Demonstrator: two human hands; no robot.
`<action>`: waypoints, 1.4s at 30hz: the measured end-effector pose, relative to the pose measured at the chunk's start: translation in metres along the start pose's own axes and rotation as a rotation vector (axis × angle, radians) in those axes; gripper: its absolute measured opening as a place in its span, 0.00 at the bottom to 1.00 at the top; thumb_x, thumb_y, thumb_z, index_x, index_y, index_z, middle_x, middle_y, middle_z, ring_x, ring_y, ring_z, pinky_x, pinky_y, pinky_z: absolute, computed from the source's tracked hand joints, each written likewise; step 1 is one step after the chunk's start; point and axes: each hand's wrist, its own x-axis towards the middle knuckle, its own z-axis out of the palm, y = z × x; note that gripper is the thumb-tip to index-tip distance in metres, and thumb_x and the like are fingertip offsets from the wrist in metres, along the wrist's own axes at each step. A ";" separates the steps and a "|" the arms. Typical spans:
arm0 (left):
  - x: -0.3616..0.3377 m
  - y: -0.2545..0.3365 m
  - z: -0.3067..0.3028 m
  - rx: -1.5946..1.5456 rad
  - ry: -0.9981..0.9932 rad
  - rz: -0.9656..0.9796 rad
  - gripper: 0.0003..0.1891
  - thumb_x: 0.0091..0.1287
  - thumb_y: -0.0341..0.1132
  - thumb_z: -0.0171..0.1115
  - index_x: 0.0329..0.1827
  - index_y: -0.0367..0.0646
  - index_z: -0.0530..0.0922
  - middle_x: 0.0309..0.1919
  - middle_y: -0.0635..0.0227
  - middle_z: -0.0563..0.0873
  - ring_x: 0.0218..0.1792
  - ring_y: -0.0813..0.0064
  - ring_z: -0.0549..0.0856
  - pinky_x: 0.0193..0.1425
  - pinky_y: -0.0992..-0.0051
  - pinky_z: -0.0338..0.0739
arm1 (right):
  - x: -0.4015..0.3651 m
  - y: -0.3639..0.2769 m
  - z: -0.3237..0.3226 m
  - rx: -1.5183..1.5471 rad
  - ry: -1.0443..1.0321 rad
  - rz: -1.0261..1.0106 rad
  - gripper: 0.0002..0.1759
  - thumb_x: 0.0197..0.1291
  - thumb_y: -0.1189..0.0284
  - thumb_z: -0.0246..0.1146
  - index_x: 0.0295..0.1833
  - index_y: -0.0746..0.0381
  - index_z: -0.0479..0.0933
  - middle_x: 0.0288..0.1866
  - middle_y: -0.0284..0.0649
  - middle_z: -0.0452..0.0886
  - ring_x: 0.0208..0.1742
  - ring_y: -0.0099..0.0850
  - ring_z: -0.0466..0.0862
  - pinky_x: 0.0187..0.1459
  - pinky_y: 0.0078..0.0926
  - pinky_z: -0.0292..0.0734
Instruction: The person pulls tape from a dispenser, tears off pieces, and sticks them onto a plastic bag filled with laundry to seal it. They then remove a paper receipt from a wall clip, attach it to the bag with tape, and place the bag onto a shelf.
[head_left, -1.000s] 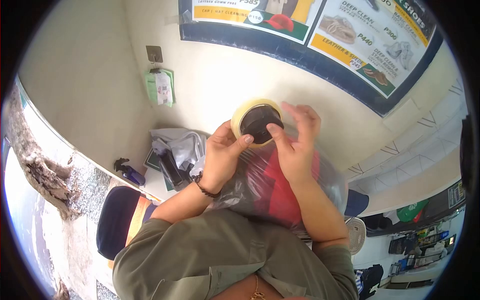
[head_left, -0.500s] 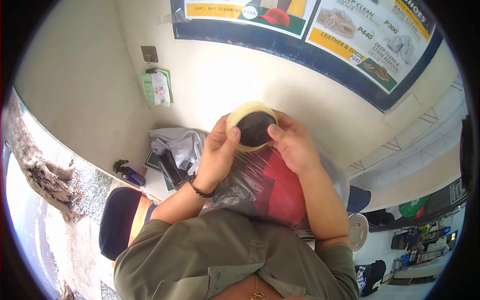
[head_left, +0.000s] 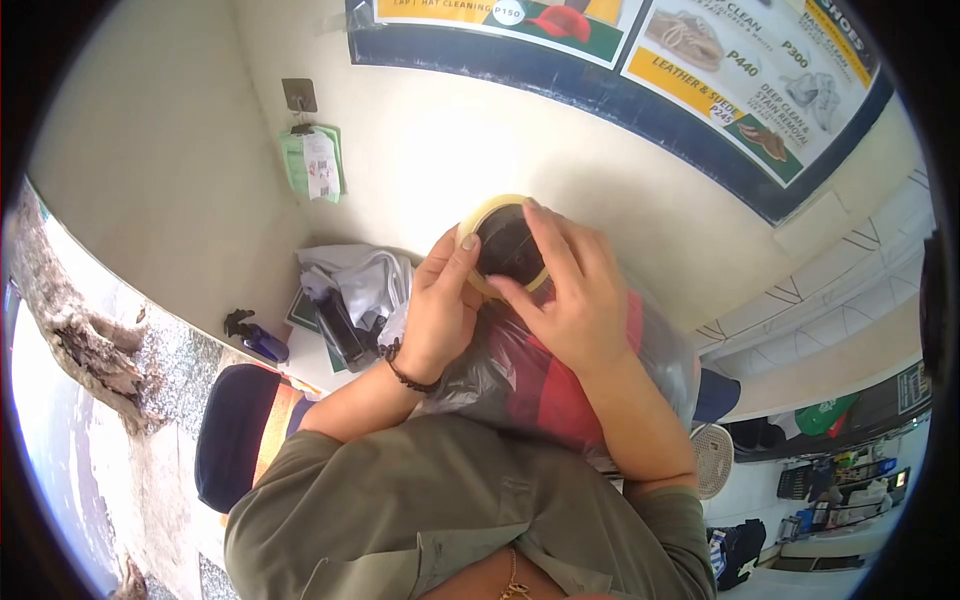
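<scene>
Yellowish tape roll (head_left: 488, 208) (dark core) upright atop clear plastic bag (head_left: 520, 372)

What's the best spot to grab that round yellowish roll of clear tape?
Probably its outer band, from the left side: the round yellowish roll of clear tape stands on edge atop the clear plastic bag, so a thumb on the rim and fingers behind pinch it, as the left hand does.
</scene>
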 end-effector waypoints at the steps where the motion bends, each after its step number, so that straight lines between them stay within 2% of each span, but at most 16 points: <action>1: 0.001 0.001 0.000 0.007 -0.012 -0.009 0.18 0.77 0.35 0.52 0.63 0.33 0.72 0.55 0.62 0.83 0.54 0.72 0.82 0.57 0.72 0.78 | 0.000 0.001 0.001 -0.006 0.005 -0.009 0.40 0.42 0.65 0.77 0.64 0.64 0.73 0.52 0.45 0.76 0.47 0.42 0.79 0.47 0.37 0.78; 3: 0.001 0.002 0.000 0.017 -0.035 -0.028 0.17 0.77 0.34 0.52 0.63 0.33 0.72 0.55 0.61 0.82 0.55 0.71 0.82 0.58 0.71 0.78 | -0.001 0.002 0.000 -0.021 0.010 -0.025 0.40 0.42 0.64 0.76 0.64 0.64 0.73 0.51 0.46 0.77 0.46 0.42 0.79 0.45 0.37 0.78; 6: -0.001 0.005 0.006 0.021 -0.060 -0.057 0.17 0.77 0.35 0.51 0.62 0.33 0.73 0.55 0.62 0.82 0.55 0.71 0.82 0.58 0.71 0.78 | 0.004 -0.003 -0.009 -0.012 -0.016 0.061 0.39 0.41 0.66 0.75 0.62 0.65 0.73 0.50 0.46 0.78 0.45 0.42 0.79 0.43 0.37 0.79; 9: -0.001 0.001 0.006 0.122 -0.081 -0.031 0.17 0.78 0.36 0.50 0.62 0.33 0.73 0.56 0.61 0.82 0.55 0.71 0.82 0.58 0.71 0.78 | 0.004 -0.010 -0.011 -0.119 -0.051 0.088 0.38 0.41 0.68 0.73 0.62 0.66 0.73 0.52 0.48 0.76 0.47 0.44 0.80 0.45 0.38 0.80; 12: 0.001 -0.001 0.002 0.055 -0.108 -0.027 0.17 0.78 0.37 0.49 0.62 0.34 0.72 0.56 0.60 0.82 0.55 0.70 0.82 0.58 0.71 0.78 | 0.002 -0.007 -0.004 -0.072 0.069 -0.059 0.37 0.40 0.72 0.70 0.62 0.66 0.72 0.53 0.51 0.75 0.49 0.47 0.80 0.50 0.40 0.81; 15: 0.000 0.001 -0.002 0.015 -0.050 -0.080 0.18 0.78 0.39 0.49 0.63 0.35 0.72 0.56 0.60 0.82 0.55 0.70 0.82 0.59 0.69 0.79 | 0.003 -0.010 -0.009 0.167 0.091 0.023 0.38 0.39 0.73 0.68 0.63 0.66 0.71 0.55 0.54 0.74 0.53 0.50 0.80 0.55 0.43 0.80; 19: -0.002 0.001 -0.002 -0.014 -0.063 -0.071 0.19 0.79 0.40 0.48 0.63 0.35 0.71 0.56 0.61 0.82 0.54 0.72 0.82 0.59 0.69 0.79 | 0.003 -0.013 -0.009 0.166 -0.048 0.004 0.38 0.39 0.76 0.66 0.64 0.67 0.70 0.57 0.56 0.74 0.55 0.52 0.79 0.56 0.44 0.79; 30: 0.000 -0.001 -0.002 -0.039 -0.100 -0.088 0.18 0.80 0.39 0.46 0.64 0.37 0.71 0.55 0.63 0.82 0.54 0.74 0.82 0.59 0.71 0.78 | 0.004 -0.002 0.003 0.268 0.003 -0.071 0.34 0.42 0.76 0.67 0.60 0.67 0.70 0.57 0.51 0.79 0.55 0.50 0.81 0.57 0.43 0.77; 33: -0.002 0.000 -0.001 -0.060 -0.091 -0.070 0.18 0.78 0.38 0.50 0.64 0.36 0.70 0.54 0.64 0.82 0.53 0.75 0.82 0.58 0.72 0.79 | 0.001 0.001 0.006 0.285 0.022 -0.091 0.33 0.44 0.75 0.67 0.60 0.66 0.69 0.59 0.51 0.78 0.57 0.50 0.80 0.57 0.42 0.76; 37: -0.005 -0.003 -0.003 0.109 -0.113 0.033 0.19 0.74 0.32 0.56 0.64 0.35 0.69 0.54 0.63 0.82 0.53 0.76 0.82 0.57 0.75 0.79 | -0.003 0.003 0.013 0.301 0.054 -0.136 0.32 0.45 0.74 0.69 0.60 0.65 0.69 0.61 0.50 0.77 0.60 0.49 0.79 0.57 0.42 0.75; 40: -0.004 -0.006 -0.004 0.166 -0.082 0.090 0.19 0.71 0.28 0.58 0.63 0.33 0.68 0.53 0.61 0.82 0.52 0.75 0.82 0.57 0.75 0.79 | -0.001 0.004 0.010 0.279 -0.036 -0.144 0.38 0.47 0.71 0.72 0.64 0.66 0.66 0.62 0.50 0.77 0.60 0.49 0.79 0.57 0.42 0.75; 42: -0.004 -0.003 -0.004 0.081 -0.059 0.048 0.19 0.71 0.27 0.58 0.62 0.32 0.68 0.52 0.60 0.83 0.52 0.74 0.83 0.58 0.74 0.79 | 0.001 0.002 0.008 0.304 0.072 -0.039 0.43 0.47 0.68 0.75 0.68 0.67 0.64 0.63 0.50 0.76 0.61 0.50 0.79 0.59 0.42 0.74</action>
